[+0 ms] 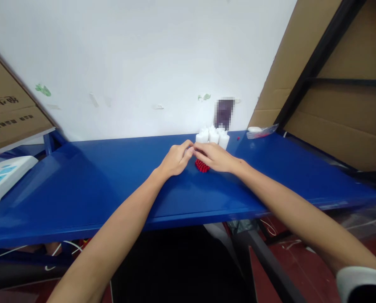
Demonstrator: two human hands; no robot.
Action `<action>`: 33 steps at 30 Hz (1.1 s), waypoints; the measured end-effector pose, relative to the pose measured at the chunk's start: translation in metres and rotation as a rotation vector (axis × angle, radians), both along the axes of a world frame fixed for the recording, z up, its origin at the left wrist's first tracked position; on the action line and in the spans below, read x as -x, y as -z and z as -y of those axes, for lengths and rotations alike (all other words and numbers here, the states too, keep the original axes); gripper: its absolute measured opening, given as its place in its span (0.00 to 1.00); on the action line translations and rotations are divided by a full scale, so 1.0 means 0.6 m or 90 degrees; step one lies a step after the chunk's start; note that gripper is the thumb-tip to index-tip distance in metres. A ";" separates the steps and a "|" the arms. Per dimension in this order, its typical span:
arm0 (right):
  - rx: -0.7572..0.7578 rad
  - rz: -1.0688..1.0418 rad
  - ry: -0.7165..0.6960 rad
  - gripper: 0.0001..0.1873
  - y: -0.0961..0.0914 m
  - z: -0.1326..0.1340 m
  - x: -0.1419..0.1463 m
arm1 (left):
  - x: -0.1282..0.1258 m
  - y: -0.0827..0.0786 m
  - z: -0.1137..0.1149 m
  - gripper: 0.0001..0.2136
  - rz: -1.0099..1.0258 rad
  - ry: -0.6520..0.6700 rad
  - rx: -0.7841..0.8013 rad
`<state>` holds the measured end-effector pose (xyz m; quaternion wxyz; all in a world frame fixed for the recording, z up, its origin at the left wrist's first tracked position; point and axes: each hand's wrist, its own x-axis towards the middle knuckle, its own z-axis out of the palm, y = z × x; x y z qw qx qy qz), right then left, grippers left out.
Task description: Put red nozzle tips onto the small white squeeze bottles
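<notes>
My left hand (177,159) and my right hand (215,156) meet fingertip to fingertip just above the blue table. The fingers of both are drawn together in a pinch, and anything between them is too small or hidden to make out. Right below my right hand lies a cluster of small red beads (202,166), partly covered by its fingers. Behind that hand, close to the wall, stands a group of several white plastic bottles (213,135) with narrow tops. Their lower parts are hidden by my right hand.
A blue table (106,176) runs along a white wall (137,63). One small red piece (238,138) lies right of the bottles, near a clear plastic bag (263,132) and a white round object (254,129). A white-and-blue case (5,176) sits far left. Cardboard (339,122) flanks the right side.
</notes>
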<state>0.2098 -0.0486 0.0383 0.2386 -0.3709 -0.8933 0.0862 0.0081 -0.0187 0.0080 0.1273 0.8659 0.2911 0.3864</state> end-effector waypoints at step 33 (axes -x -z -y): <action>-0.028 -0.002 0.149 0.23 -0.016 -0.003 -0.019 | -0.013 0.002 0.000 0.20 -0.052 -0.018 -0.096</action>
